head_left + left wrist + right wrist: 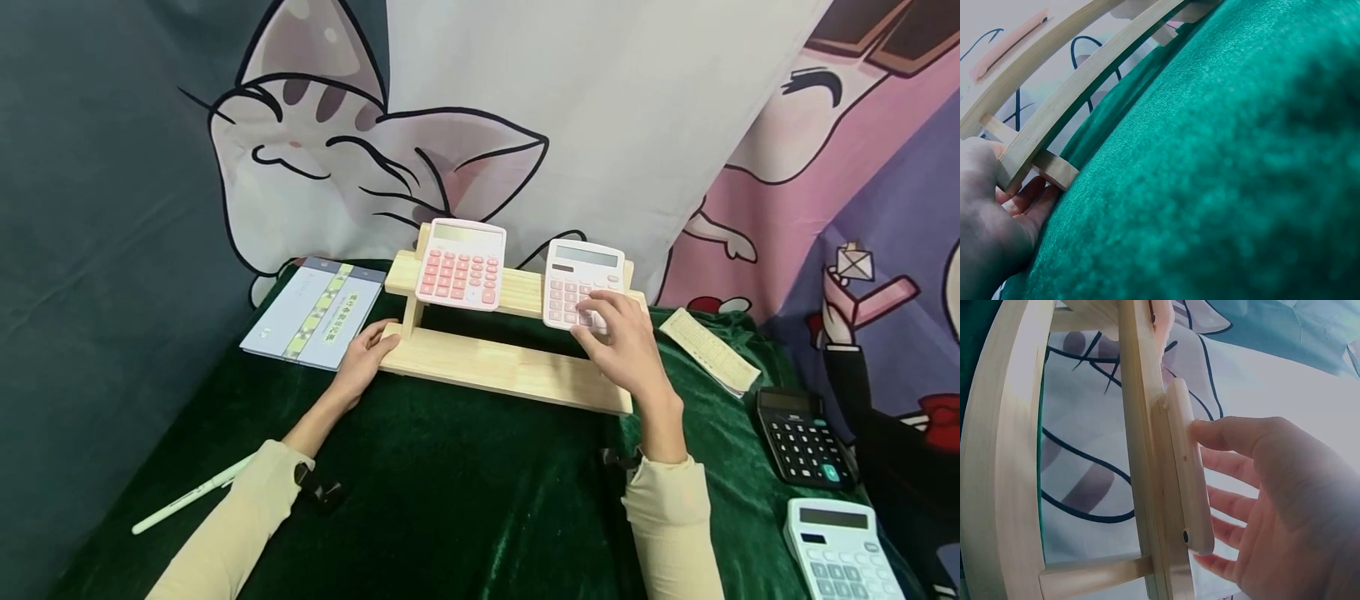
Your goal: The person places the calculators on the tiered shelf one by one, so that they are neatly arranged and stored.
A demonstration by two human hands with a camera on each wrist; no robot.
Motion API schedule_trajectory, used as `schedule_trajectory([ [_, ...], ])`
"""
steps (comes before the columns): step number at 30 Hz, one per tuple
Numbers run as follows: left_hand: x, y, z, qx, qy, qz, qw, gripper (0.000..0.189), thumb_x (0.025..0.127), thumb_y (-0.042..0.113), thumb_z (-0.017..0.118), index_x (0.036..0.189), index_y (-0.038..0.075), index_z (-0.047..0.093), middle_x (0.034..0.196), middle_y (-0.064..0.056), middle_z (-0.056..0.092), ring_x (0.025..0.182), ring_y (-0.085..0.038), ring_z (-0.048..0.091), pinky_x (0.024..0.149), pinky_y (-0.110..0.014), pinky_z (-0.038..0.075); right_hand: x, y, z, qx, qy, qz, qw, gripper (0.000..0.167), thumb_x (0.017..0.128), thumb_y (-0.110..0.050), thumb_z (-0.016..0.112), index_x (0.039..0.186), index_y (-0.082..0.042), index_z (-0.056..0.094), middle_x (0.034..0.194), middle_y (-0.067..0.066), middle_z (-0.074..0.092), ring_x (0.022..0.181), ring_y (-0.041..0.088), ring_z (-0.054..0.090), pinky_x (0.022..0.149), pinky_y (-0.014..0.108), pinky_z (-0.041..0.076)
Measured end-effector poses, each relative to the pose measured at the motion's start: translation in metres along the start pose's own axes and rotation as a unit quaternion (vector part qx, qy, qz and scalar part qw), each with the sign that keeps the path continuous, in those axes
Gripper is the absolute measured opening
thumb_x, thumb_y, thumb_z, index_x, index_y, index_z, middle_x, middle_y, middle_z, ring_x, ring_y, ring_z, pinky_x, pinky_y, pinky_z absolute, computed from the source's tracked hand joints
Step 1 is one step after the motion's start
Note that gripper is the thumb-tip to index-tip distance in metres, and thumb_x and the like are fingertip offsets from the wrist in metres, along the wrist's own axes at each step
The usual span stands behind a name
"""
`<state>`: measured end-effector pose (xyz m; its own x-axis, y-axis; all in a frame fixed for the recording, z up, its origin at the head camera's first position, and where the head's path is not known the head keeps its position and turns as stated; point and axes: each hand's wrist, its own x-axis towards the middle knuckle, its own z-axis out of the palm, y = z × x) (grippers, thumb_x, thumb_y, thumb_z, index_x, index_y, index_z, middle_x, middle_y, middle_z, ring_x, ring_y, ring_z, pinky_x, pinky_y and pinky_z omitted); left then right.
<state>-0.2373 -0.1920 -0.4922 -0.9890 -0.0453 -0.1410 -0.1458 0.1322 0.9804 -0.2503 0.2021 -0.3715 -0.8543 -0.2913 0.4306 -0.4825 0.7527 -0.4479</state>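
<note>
A two-tier wooden rack (495, 358) stands on the green cloth. At its left end my left hand (362, 358) grips the lower board, thumb over it and fingers lower down, as the left wrist view shows of the hand (1007, 212). Two calculators lean on the upper tier: one with pink keys (462, 260) at left, one with paler keys (581, 257) at right. My right hand (626, 342) is at the paler calculator, its fingertips against the keys. In the right wrist view, the hand (1285, 494) has spread fingers along the face of that calculator (1188, 475).
Left of the rack lies a pale blue notebook (300, 308), with a light green pen (191, 496) nearer me. Along the right are a yellowish paper pad (708, 350), a black calculator (798, 433) and a white calculator (843, 546). A printed cartoon curtain (600, 108) hangs behind.
</note>
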Motion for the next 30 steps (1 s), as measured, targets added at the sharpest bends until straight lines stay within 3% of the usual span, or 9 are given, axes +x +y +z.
schedule_trajectory([
  [6, 0.003, 0.0, 0.002, -0.02, 0.004, 0.007, 0.9998, 0.056, 0.101, 0.038, 0.057, 0.15, 0.014, 0.043, 0.155, -0.012, 0.042, 0.136, -0.026, 0.046, 0.114, -0.046, 0.035, -0.005, 0.009, -0.009, 0.031, 0.056, -0.018, 0.9978, 0.025, 0.091, -0.013, 0.07, 0.113, -0.001, 0.07, 0.13, 0.02, 0.061, 0.124, 0.037, 0.048, 0.099, 0.054, 0.037],
  [10, 0.004, 0.0, 0.004, -0.018, 0.003, 0.007, 0.9998, 0.056, 0.101, 0.037, 0.057, 0.15, 0.014, 0.043, 0.154, -0.012, 0.044, 0.134, -0.027, 0.048, 0.113, -0.045, 0.036, -0.019, 0.022, -0.019, 0.027, 0.069, -0.023, 0.997, 0.026, 0.091, -0.008, 0.07, 0.114, 0.003, 0.069, 0.126, 0.022, 0.061, 0.118, 0.038, 0.049, 0.092, 0.052, 0.038],
  [15, 0.002, 0.0, -0.001, -0.014, 0.005, 0.008, 0.9999, 0.057, 0.1, 0.038, 0.057, 0.15, 0.013, 0.043, 0.154, -0.012, 0.045, 0.132, -0.027, 0.05, 0.112, -0.045, 0.037, -0.039, 0.04, -0.038, 0.004, 0.066, -0.028, 0.9974, 0.027, 0.088, -0.004, 0.072, 0.114, 0.004, 0.067, 0.122, 0.025, 0.062, 0.117, 0.042, 0.05, 0.099, 0.06, 0.034],
  [25, 0.002, 0.0, -0.002, -0.012, 0.0, 0.006, 0.9999, 0.057, 0.101, 0.037, 0.057, 0.151, 0.013, 0.042, 0.157, -0.011, 0.04, 0.138, -0.026, 0.044, 0.116, -0.045, 0.033, -0.11, 0.082, -0.084, -0.053, 0.052, 0.041, 0.9964, 0.032, 0.091, -0.011, 0.07, 0.12, 0.0, 0.064, 0.119, 0.029, 0.061, 0.113, 0.048, 0.048, 0.093, 0.062, 0.031],
  [30, 0.003, 0.002, -0.002, -0.019, -0.011, -0.004, 0.9997, 0.057, 0.103, 0.031, 0.054, 0.153, 0.011, 0.038, 0.159, -0.014, 0.037, 0.139, -0.028, 0.042, 0.116, -0.047, 0.032, -0.15, 0.101, -0.099, -0.084, 0.029, 0.099, 0.9911, 0.037, 0.093, -0.016, 0.069, 0.124, 0.003, 0.06, 0.121, 0.034, 0.057, 0.114, 0.053, 0.045, 0.093, 0.065, 0.029],
])
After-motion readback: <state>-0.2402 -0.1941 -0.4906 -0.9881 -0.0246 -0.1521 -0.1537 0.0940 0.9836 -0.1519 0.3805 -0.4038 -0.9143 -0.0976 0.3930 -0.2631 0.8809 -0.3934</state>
